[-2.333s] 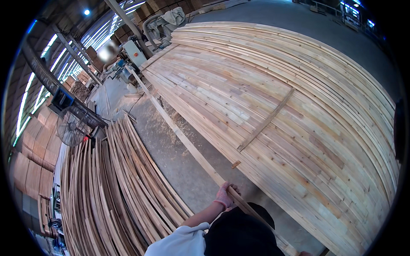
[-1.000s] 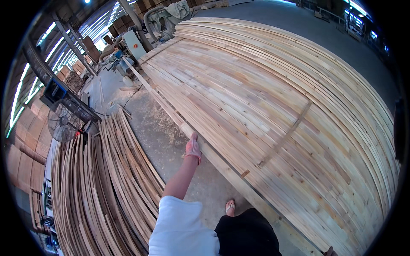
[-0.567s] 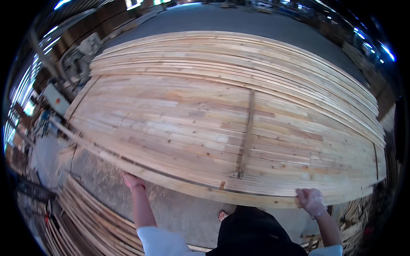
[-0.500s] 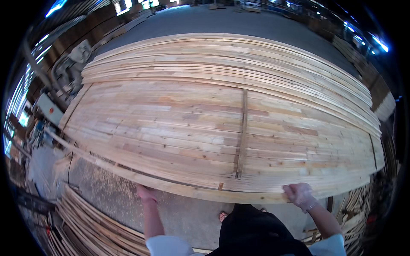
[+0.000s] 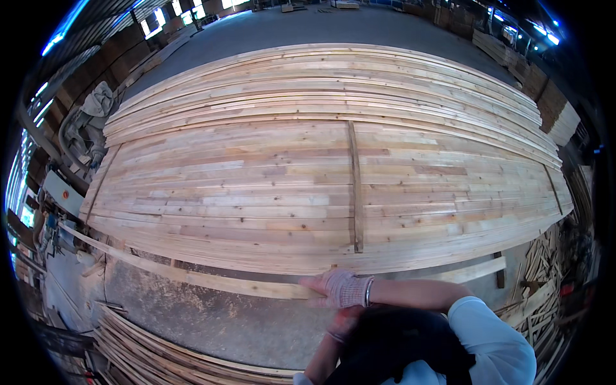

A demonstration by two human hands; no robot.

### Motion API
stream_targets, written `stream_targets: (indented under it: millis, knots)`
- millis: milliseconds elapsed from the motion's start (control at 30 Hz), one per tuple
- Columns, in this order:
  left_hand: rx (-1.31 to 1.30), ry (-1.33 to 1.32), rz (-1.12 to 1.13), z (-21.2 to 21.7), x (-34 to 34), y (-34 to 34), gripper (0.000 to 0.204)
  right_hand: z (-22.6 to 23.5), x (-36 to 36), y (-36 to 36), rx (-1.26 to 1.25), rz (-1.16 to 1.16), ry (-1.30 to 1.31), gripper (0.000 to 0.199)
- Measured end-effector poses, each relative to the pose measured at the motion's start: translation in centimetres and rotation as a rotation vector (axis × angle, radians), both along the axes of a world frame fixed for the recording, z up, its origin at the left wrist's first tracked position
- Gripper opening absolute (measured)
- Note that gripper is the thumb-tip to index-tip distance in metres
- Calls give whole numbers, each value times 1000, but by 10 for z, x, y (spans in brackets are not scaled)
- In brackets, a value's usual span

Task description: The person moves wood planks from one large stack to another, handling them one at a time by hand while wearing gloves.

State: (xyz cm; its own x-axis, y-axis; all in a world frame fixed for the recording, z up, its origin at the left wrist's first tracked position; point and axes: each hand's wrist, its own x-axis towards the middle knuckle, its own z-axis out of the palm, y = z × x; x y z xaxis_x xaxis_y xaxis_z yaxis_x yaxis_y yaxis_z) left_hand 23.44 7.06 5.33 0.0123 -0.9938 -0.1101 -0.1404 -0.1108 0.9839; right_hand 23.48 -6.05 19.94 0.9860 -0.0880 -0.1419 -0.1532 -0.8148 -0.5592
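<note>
Grey concrete floor (image 5: 321,25) stretches across twelve o'clock, beyond a broad stack of pale timber (image 5: 256,160) that fills the middle of the view. Further long planks (image 5: 333,83) lie along its far side, and a narrow crosspiece (image 5: 355,186) rests over it near the centre. One long board (image 5: 237,283) runs along the stack's near side, from nine o'clock past six toward four, partly covered by the person's right forearm.

At six o'clock, the right hand (image 5: 340,287), in a pale knitted glove, reaches across the body to the board. Its fingers lie close together over the wood, pointing toward nine; blur hides whether they clamp it. Just below is the left hand (image 5: 346,318), largely covered by the right one; whether its fingers are apart or closed cannot be told.

Sawdust (image 5: 154,289) covers the ground toward eight, slender strips (image 5: 167,350) lie at seven, a pale machine cabinet (image 5: 62,191) stands at nine, and scrap wood (image 5: 539,276) is heaped at four.
</note>
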Motion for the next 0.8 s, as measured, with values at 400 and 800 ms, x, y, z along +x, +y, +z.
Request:
stream_targets:
  millis: [400,800]
  knots:
    - [-94,1021,1223,4,141,60,39,-13,-132,-127,120,-250,461,52]
    - [-150,6,1456,83,202,-10,43,5,-124,-280,-156,-346,132,41]
